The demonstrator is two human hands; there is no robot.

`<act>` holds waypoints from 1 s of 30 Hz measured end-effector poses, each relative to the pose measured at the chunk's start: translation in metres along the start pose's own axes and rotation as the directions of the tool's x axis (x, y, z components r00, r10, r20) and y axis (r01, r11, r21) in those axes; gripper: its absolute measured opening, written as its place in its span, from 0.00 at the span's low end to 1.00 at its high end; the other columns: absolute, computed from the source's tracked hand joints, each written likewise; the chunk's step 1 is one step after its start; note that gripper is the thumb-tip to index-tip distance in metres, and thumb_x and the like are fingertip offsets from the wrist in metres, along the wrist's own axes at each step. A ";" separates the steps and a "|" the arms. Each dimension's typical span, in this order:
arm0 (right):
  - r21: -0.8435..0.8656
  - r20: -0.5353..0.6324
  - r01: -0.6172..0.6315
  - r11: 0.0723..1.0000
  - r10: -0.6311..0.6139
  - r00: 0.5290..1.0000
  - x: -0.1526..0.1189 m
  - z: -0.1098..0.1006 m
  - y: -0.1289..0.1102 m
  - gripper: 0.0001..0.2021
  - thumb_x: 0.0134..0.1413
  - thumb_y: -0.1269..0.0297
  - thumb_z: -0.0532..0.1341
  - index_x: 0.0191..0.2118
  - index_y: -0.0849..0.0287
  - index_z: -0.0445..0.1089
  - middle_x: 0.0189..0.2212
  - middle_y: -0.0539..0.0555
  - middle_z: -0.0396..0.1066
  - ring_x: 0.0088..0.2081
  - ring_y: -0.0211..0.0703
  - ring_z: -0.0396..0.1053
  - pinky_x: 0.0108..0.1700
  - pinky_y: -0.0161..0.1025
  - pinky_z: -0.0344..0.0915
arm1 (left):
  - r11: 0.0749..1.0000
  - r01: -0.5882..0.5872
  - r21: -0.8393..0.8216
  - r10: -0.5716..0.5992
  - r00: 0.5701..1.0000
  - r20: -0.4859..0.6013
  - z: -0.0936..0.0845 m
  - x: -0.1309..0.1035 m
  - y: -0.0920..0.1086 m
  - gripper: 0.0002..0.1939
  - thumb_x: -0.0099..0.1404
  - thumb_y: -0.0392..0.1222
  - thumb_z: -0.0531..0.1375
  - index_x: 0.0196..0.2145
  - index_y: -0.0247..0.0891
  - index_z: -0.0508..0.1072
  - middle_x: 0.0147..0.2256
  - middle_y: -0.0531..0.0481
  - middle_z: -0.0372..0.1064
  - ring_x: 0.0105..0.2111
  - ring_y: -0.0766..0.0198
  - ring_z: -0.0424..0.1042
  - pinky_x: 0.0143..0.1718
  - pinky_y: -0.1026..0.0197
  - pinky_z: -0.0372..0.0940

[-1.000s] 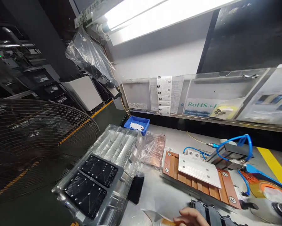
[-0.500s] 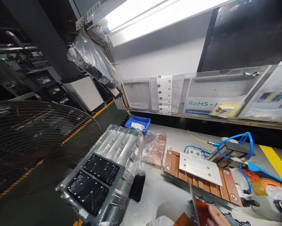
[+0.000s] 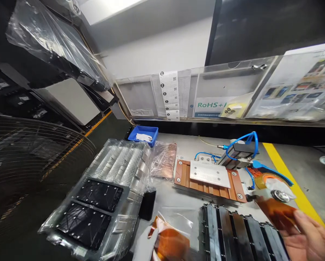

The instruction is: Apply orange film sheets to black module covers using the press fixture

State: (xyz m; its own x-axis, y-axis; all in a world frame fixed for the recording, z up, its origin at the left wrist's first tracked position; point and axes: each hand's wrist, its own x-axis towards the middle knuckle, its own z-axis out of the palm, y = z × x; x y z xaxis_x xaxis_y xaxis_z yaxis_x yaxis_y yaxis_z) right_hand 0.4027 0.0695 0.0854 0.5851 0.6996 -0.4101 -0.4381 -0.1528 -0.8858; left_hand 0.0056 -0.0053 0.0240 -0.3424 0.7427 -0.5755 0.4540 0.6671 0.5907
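At the bottom edge, my left hand [image 3: 145, 243], in a white glove, is closed on an amber film sheet [image 3: 171, 243]. A clear plastic bag [image 3: 182, 219] lies around or behind that sheet; I cannot tell which. On the right, my bare right hand [image 3: 310, 233] pinches another translucent amber film [image 3: 276, 210] between thumb and fingers. Between my hands sits a row of dark ribbed black parts [image 3: 229, 233], close below a brown fixture [image 3: 184, 172] with a silver metal plate [image 3: 209, 174] on top.
Stacked clear trays [image 3: 125, 156] with black panels [image 3: 83, 224] stand left, beside a black phone [image 3: 147, 205]. Behind are a blue bin [image 3: 154, 134], a bagged copper-coloured stack [image 3: 163, 159] and a pneumatic cylinder [image 3: 240, 154] with blue hoses. A bottle [image 3: 268, 195] stands right; a fan [image 3: 37, 156] is far left.
My view has turned right and down. My right hand has moved right with its amber film, away from the left hand. The black parts and the left hand's film now show more fully.
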 end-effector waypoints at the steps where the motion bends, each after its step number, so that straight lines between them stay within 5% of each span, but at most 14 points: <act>1: -0.077 0.018 0.000 0.997 0.001 1.000 -0.004 0.008 -0.006 0.17 0.38 0.49 0.73 0.36 0.46 0.74 0.40 0.52 0.77 0.39 0.48 0.75 0.43 0.46 0.75 | 0.999 -0.011 0.046 0.012 1.000 -0.022 -0.002 0.004 0.002 0.18 0.59 0.44 0.57 0.44 0.34 0.75 0.43 0.39 0.74 0.45 0.47 0.73 0.52 0.48 0.64; 4: -0.444 0.250 0.067 0.894 0.052 0.967 -0.021 0.037 -0.019 0.23 0.33 0.42 0.71 0.34 0.52 0.74 0.33 0.52 0.77 0.37 0.51 0.75 0.42 0.44 0.74 | 0.980 -0.156 0.125 0.161 0.986 -0.035 -0.003 0.006 0.026 0.29 0.57 0.40 0.57 0.56 0.33 0.70 0.58 0.35 0.63 0.59 0.42 0.60 0.63 0.42 0.48; 6: -0.563 0.496 0.151 0.812 0.187 0.848 -0.031 0.055 -0.018 0.22 0.39 0.41 0.68 0.32 0.54 0.73 0.30 0.52 0.75 0.35 0.50 0.74 0.41 0.42 0.72 | 0.958 -0.275 0.085 0.271 0.961 0.060 0.002 0.000 0.055 0.24 0.60 0.44 0.56 0.52 0.35 0.74 0.55 0.37 0.67 0.57 0.45 0.61 0.64 0.46 0.49; 8: -0.593 0.636 0.200 0.780 0.302 0.710 -0.040 0.068 -0.011 0.20 0.44 0.42 0.66 0.31 0.55 0.71 0.28 0.51 0.73 0.33 0.47 0.73 0.39 0.40 0.70 | 0.941 -0.338 -0.015 0.334 0.920 0.206 0.011 -0.008 0.088 0.19 0.62 0.49 0.55 0.45 0.40 0.79 0.47 0.42 0.74 0.49 0.51 0.70 0.57 0.52 0.60; 10: -0.608 0.677 0.205 0.767 0.365 0.639 -0.045 0.076 -0.003 0.18 0.45 0.45 0.66 0.30 0.56 0.70 0.26 0.50 0.71 0.30 0.44 0.70 0.36 0.38 0.68 | 0.927 -0.352 -0.131 0.375 0.859 0.349 0.020 -0.015 0.121 0.17 0.60 0.51 0.57 0.41 0.42 0.80 0.43 0.47 0.78 0.44 0.57 0.74 0.49 0.59 0.66; 14: -0.630 0.696 0.192 0.753 0.437 0.570 -0.049 0.086 0.005 0.17 0.46 0.47 0.67 0.30 0.57 0.69 0.26 0.48 0.67 0.29 0.39 0.65 0.33 0.36 0.62 | 0.916 -0.338 -0.216 0.401 0.771 0.495 0.034 -0.020 0.171 0.13 0.55 0.49 0.61 0.31 0.38 0.80 0.30 0.50 0.77 0.31 0.63 0.72 0.34 0.63 0.66; 21: -0.682 0.674 0.084 0.726 0.581 0.456 -0.025 0.073 0.008 0.24 0.42 0.41 0.68 0.36 0.56 0.68 0.23 0.44 0.66 0.23 0.35 0.63 0.27 0.33 0.57 | 0.924 -0.360 -0.128 0.376 0.798 0.471 0.042 -0.014 0.196 0.05 0.47 0.40 0.60 0.18 0.38 0.69 0.17 0.57 0.59 0.21 0.68 0.57 0.25 0.62 0.52; 24: -0.681 0.648 0.046 0.731 0.572 0.503 -0.003 0.059 0.003 0.27 0.39 0.36 0.67 0.32 0.55 0.67 0.21 0.45 0.65 0.24 0.37 0.63 0.29 0.35 0.59 | 0.938 -0.307 -0.159 0.346 0.844 0.410 0.039 0.002 0.200 0.08 0.51 0.45 0.58 0.22 0.39 0.67 0.18 0.57 0.60 0.19 0.67 0.60 0.24 0.62 0.54; 30: -0.616 0.516 -0.045 0.786 0.446 0.732 0.030 0.039 -0.002 0.27 0.49 0.31 0.57 0.27 0.54 0.62 0.23 0.46 0.62 0.28 0.41 0.61 0.34 0.37 0.61 | 0.929 -0.244 -0.278 0.332 0.880 0.339 0.030 0.038 0.213 0.16 0.57 0.56 0.59 0.26 0.40 0.65 0.16 0.61 0.58 0.18 0.69 0.58 0.25 0.63 0.55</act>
State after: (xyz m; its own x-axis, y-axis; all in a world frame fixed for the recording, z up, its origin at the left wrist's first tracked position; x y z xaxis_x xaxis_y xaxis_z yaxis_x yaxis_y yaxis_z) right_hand 0.3945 0.1174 0.0834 -0.1191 0.8035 -0.5832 0.0493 -0.5819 -0.8118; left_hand 0.1136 0.1628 0.1109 0.1279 0.8553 -0.5021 0.2771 0.4553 0.8461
